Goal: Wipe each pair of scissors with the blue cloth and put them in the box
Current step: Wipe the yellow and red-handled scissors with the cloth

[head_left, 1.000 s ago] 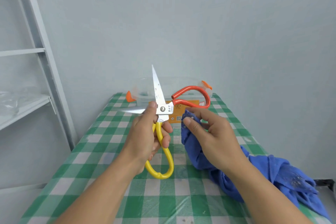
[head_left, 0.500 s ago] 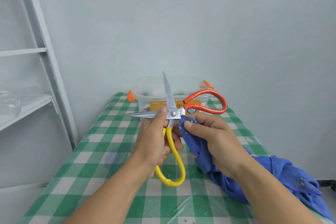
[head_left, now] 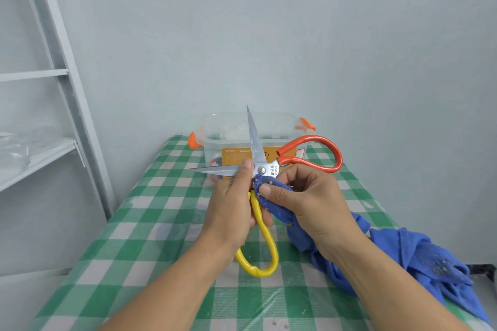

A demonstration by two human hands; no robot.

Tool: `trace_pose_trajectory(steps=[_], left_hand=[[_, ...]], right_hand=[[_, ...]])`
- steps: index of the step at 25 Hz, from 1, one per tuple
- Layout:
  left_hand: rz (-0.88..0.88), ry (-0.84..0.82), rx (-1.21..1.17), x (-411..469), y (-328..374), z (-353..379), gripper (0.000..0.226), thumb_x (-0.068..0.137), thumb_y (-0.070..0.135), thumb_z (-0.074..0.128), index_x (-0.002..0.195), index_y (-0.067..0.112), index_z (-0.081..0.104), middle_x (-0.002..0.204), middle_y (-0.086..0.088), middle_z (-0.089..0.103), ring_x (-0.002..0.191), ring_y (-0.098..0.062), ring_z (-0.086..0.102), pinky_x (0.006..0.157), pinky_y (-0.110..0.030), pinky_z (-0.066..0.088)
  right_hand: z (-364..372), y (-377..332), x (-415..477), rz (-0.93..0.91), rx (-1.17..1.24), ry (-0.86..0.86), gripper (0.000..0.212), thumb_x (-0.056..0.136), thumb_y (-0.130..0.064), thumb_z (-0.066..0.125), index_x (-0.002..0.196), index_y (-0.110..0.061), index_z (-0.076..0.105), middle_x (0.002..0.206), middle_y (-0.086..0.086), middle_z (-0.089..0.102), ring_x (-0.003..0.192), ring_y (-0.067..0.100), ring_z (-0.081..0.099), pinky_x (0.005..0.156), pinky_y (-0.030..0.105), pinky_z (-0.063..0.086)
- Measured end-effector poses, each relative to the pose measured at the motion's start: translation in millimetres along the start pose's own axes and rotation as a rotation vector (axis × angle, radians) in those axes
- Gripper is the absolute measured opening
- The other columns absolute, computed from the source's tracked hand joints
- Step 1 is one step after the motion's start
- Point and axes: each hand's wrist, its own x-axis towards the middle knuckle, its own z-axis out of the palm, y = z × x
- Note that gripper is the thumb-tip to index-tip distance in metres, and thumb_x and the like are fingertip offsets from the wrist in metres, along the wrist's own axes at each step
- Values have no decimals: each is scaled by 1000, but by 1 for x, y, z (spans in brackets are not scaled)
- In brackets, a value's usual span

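Yellow-and-orange-handled steel scissors (head_left: 262,169) gape open mid-frame, before the clear plastic box (head_left: 215,129).
Your left hand (head_left: 234,207) grips them, your right hand (head_left: 309,204) pinches the crumpled blue cloth (head_left: 403,255) at the pivot; slipping onto bare blades could cut you.

Blue cloth (head_left: 279,209), green-white checked tablecloth (head_left: 150,236).

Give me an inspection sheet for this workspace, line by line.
Surface: table, green-checked cover.
Job's things: scissors held open above the table; blue cloth at their pivot, rest heaped at right; clear box at the far end.
Clutter: nothing seen.
Hands: left hand grips the scissors' yellow handle; right hand pinches the cloth.
Cables: nothing sure; dark object at right edge, unclear.
Surroundings: grey shelf at left, plain wall behind.
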Motion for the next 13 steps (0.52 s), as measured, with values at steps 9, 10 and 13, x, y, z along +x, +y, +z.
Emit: trace_pose_trajectory(steps=[9, 10, 13], left_hand=[[-12, 16, -32, -3, 0, 4, 58, 109, 31, 32, 79, -3, 67, 34, 5, 47, 24, -3, 41, 29, -9, 28], [-7, 11, -23, -3, 0, 4, 59, 109, 32, 32, 76, -1, 67, 35, 3, 49, 24, -4, 42, 29, -9, 27], [7, 14, -25, -4, -2, 6, 56, 108, 32, 34, 64, 6, 58, 43, -11, 52, 22, -5, 39, 29, -9, 27]], right_hand=[[0, 7, 0, 98, 21, 19, 22, 88, -9, 73, 87, 10, 62, 82, 28, 71, 67, 30, 66, 68, 40, 55], [1, 7, 0, 113, 42, 27, 21, 89, -8, 72, 87, 10, 63, 80, 27, 71, 65, 29, 66, 66, 38, 55], [0, 8, 4, 178, 108, 28, 24, 81, -8, 77, 79, 9, 62, 78, 26, 66, 67, 31, 61, 66, 37, 51]])
